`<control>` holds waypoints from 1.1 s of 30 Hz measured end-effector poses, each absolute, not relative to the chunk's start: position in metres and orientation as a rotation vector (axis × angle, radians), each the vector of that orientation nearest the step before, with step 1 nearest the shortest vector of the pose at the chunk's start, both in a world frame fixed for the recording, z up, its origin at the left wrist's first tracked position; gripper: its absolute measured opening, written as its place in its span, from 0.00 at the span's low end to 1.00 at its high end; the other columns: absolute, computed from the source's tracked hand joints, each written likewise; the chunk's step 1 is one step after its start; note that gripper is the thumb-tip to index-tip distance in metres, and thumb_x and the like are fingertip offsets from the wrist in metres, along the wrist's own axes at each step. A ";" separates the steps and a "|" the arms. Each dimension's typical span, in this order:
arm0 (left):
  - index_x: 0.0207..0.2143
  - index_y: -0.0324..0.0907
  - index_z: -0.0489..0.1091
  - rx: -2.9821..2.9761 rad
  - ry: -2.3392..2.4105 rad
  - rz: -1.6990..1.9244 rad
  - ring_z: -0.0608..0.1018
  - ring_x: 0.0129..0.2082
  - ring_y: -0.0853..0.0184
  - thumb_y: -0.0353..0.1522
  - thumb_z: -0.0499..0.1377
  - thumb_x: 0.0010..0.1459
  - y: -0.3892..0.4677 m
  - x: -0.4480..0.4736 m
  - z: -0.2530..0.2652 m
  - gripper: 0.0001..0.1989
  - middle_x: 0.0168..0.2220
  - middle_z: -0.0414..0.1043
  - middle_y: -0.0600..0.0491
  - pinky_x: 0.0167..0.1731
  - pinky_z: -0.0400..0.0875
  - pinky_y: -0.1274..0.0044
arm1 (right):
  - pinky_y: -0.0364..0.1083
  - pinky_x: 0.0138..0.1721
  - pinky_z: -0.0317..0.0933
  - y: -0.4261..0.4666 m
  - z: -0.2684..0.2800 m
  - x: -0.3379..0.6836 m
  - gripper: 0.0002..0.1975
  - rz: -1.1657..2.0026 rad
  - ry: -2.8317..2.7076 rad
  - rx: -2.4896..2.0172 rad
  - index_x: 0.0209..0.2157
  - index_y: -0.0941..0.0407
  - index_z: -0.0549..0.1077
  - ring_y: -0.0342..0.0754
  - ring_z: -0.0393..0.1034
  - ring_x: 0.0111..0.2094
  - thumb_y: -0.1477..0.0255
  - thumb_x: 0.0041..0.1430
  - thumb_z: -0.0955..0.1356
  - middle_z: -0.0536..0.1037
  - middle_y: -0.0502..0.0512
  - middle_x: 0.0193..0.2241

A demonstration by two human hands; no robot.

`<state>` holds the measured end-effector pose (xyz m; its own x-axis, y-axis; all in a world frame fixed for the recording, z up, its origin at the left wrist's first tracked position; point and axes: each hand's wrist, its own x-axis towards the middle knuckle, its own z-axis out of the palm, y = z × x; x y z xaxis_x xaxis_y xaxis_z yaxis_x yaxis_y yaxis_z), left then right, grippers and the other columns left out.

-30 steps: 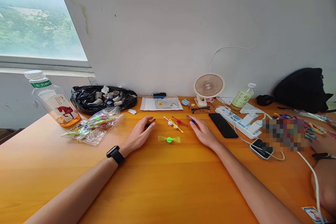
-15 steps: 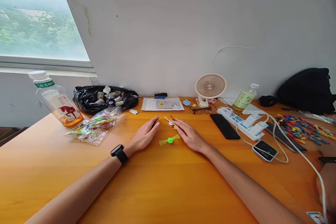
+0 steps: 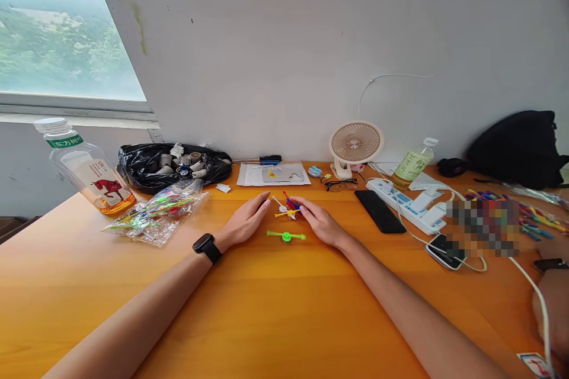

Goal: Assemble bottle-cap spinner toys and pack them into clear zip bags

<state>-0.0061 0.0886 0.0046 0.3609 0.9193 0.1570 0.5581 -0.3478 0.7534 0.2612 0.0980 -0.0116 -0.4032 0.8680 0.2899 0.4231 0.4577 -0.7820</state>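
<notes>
A bright green spinning top (image 3: 286, 237) with two thin arms stands on the wooden table between my hands. Just beyond it lies a cluster of small toy spinners: a yellow one (image 3: 291, 213), a white one (image 3: 279, 206) and a red and blue one (image 3: 287, 196). My left hand (image 3: 246, 218) rests on its edge to the left of them, fingers stretched out and holding nothing. On the other side, my right hand (image 3: 322, 222) has its fingers extended against the right side of the cluster; some fingertips are hidden behind the pieces.
Left are a large bottle (image 3: 91, 174), a clear bag of colourful pieces (image 3: 162, 213) and a black bag (image 3: 133, 166). Behind stand a fan (image 3: 355, 143) and glasses (image 3: 341, 185). Right are a phone (image 3: 380, 211), a power strip (image 3: 404, 204) and another person's arm (image 3: 553, 308).
The green top's arms were blurred and slanted; now they look sharp and level. The spinners beside my right fingers show more fully, the yellow one now plain. My view shifted slightly.
</notes>
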 end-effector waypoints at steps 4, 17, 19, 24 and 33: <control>0.70 0.44 0.61 2.037 1.279 0.775 0.65 0.70 0.57 0.51 0.42 0.74 0.086 -0.006 0.007 0.32 0.70 0.63 0.48 0.70 0.57 0.65 | 0.59 0.71 0.54 0.096 -0.007 0.261 0.24 0.863 -1.985 -1.090 0.64 0.48 0.71 0.55 0.66 0.66 0.57 0.74 0.60 0.74 0.53 0.64; 0.72 0.45 0.57 2.147 1.244 0.758 0.63 0.71 0.57 0.54 0.42 0.73 0.088 -0.007 -0.002 0.35 0.72 0.60 0.47 0.71 0.55 0.64 | 0.58 0.70 0.57 0.091 -0.006 0.260 0.23 0.932 -2.032 -0.996 0.64 0.48 0.71 0.54 0.66 0.66 0.56 0.75 0.61 0.74 0.54 0.64; 0.72 0.45 0.56 2.154 1.206 0.742 0.63 0.71 0.56 0.54 0.44 0.72 0.087 -0.008 -0.001 0.35 0.72 0.60 0.47 0.70 0.56 0.63 | 0.59 0.69 0.59 0.087 -0.004 0.260 0.24 0.961 -2.049 -0.959 0.65 0.48 0.70 0.55 0.67 0.65 0.56 0.73 0.64 0.73 0.56 0.64; 0.74 0.48 0.53 2.177 1.056 0.692 0.63 0.71 0.53 0.54 0.50 0.70 0.080 -0.007 0.003 0.36 0.73 0.57 0.49 0.70 0.57 0.63 | 0.60 0.67 0.61 0.071 0.001 0.251 0.44 0.913 -2.189 -0.914 0.68 0.47 0.64 0.61 0.66 0.66 0.55 0.54 0.79 0.68 0.59 0.67; 0.76 0.45 0.41 2.190 0.746 0.726 0.68 0.68 0.50 0.42 0.73 0.52 0.066 0.010 0.002 0.59 0.73 0.56 0.41 0.67 0.65 0.61 | 0.56 0.61 0.66 0.058 0.008 0.238 0.31 0.519 -2.275 -0.985 0.61 0.50 0.66 0.59 0.68 0.59 0.55 0.61 0.74 0.72 0.61 0.57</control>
